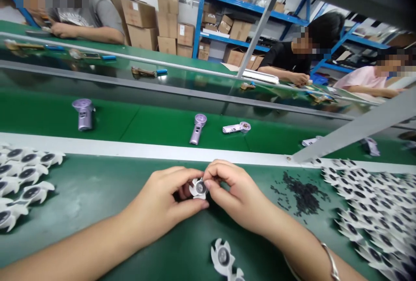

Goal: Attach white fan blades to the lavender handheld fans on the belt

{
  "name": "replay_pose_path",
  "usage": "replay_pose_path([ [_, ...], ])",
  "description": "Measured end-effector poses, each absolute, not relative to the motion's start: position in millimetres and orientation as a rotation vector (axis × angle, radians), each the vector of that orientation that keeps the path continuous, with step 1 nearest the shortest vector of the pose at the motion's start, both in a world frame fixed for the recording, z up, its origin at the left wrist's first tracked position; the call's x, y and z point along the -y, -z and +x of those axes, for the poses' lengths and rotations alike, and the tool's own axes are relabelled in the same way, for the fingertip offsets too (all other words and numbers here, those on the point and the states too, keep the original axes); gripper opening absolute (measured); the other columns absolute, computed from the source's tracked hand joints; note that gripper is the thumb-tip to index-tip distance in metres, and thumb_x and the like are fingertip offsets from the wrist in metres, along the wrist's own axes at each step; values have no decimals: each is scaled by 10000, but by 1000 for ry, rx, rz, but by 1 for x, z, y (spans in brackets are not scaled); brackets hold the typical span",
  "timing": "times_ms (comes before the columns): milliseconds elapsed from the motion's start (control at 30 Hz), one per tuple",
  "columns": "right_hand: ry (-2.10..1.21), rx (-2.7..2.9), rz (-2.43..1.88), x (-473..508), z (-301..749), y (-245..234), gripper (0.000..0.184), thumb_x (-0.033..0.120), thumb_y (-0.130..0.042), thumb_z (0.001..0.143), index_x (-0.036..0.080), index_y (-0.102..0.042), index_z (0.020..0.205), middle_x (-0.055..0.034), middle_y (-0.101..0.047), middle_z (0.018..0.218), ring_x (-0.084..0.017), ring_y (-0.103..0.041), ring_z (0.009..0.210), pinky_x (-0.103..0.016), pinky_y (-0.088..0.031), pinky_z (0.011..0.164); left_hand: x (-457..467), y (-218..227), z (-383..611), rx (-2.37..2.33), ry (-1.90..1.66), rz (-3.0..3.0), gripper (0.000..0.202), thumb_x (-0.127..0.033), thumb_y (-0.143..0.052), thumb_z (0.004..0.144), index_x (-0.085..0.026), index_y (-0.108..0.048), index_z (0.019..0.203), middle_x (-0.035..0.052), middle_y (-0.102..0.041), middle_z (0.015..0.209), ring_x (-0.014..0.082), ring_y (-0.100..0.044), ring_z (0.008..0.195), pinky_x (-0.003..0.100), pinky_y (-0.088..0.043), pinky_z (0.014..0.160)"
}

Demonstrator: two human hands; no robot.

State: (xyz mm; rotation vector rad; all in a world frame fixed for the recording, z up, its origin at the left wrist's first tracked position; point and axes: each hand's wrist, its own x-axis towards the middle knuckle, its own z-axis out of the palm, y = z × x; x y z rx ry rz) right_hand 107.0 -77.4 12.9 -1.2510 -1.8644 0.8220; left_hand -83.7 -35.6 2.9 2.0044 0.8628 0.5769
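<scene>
Head view. Our left hand (156, 203) and right hand (232, 194) meet just above the green worktop (81, 229), both grips pinching one white finned plastic part (198, 188) between thumbs and fingertips. The part sits between the hands, off the surface, with its dark round centre partly hidden by our fingers.

On the worktop, we have a loose batch of finned parts (26, 172) to the left and a much larger, densely packed batch (367, 203) to the right. One more finned part (223, 257) lies just below our hands. A scattered heap of small black pieces (302, 194) sits right of the right hand, beside the larger batch. There's a metal bangle (331, 261) on the right wrist.

Past a white rail (130, 150), a green conveyor belt (169, 125) carries lilac handheld devices: one upright (83, 114), one lying down (197, 129), and a white-and-lilac one on its side (236, 127). A grey metal strut (357, 129) crosses the view at right.

Farther out, a second belt carries more small items. Three co-workers sit beyond it, in a grey shirt (87, 16), a black shirt (286, 57) and a pink shirt (360, 79). Behind them: stacked cardboard boxes (167, 21) and blue metal shelving (247, 8).
</scene>
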Motion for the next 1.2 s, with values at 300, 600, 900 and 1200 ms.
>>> replay_pose_path([
  [300, -652, 2025, -1160, 80, 113, -16, 110, 90, -554, 890, 192, -588, 867, -10, -583, 833, -126, -546, 775, -249, -439, 693, 38, 6, -81, -801, -539, 1415, 316, -390, -828, 694, -172, -716, 895, 7, -670, 751, 132, -577, 668, 236, -463, 610],
  [600, -581, 2084, -1096, 84, 116, -19, 217, 77, -501, 911, 192, -643, 1029, -59, -633, 924, -166, -584, 840, -312, -496, 735, 38, 7, -80, -798, -530, 1358, 297, -413, -781, 758, -179, -717, 930, 14, -663, 789, 146, -598, 726, 265, -489, 685],
  [900, -270, 2415, -1063, 92, 116, -25, 326, 61, -473, 868, 151, -636, 1136, -110, -640, 981, -240, -582, 894, -424, -511, 772, 33, 10, -83, -816, -545, 1325, 298, -391, -808, 720, -171, -703, 893, 19, -690, 792, 167, -641, 745, 282, -515, 706],
  [1200, -198, 1958, -1819, -51, 178, -1, 770, 135, -660, 712, 49, -411, 1435, -242, -475, 1414, -356, -449, 1310, -487, -373, 1086, 12, 7, -83, -844, -574, 1170, 346, -314, -825, 722, -184, -693, 1014, 11, -731, 847, 122, -661, 754, 244, -512, 752],
])
